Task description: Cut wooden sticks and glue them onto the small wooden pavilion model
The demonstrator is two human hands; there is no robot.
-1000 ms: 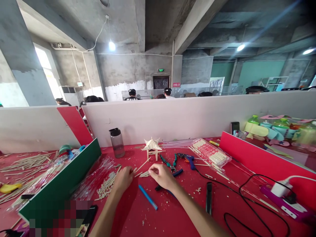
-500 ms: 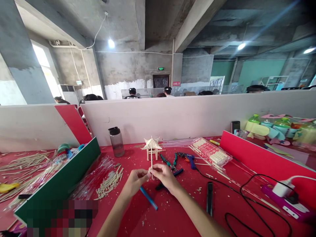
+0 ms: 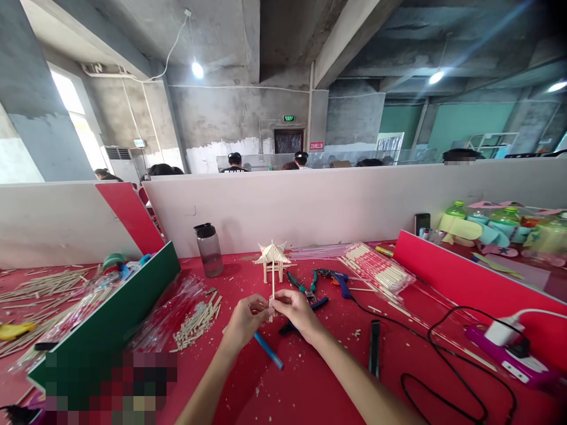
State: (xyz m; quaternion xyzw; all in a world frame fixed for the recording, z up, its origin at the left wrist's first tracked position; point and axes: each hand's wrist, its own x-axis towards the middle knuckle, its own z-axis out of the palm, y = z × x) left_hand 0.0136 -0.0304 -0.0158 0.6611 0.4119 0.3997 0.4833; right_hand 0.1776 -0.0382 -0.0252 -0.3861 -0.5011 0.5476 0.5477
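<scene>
My right hand (image 3: 297, 313) pinches a thin pale wooden stick (image 3: 273, 283), which stands upright above the fingertips. From the other side, the closed thumb and fingers of my left hand (image 3: 246, 319) grip the stick's lower end; fingertips partly hide this spot. Behind the stick, a small pavilion model (image 3: 273, 254) of pale sticks, with a peaked roof and upturned corners, stands on the red table (image 3: 283, 389). A blue pen-like rod (image 3: 268, 350) lies below my hands. Partly under my right hand is a dark-handled tool (image 3: 319, 304).
Green-handled pliers (image 3: 305, 289) and a blue glue gun (image 3: 340, 282) lie right of the model, near bagged sticks (image 3: 376, 268). Cut stick pieces (image 3: 199, 323) and a water bottle (image 3: 209, 251) are left. A black cutter (image 3: 374, 349) and power strip (image 3: 514, 357) are right.
The fingers of my left hand have shifted slightly at the stick's lower end. My right hand keeps its pinch, and the stick stays upright. The view has tilted slightly.
</scene>
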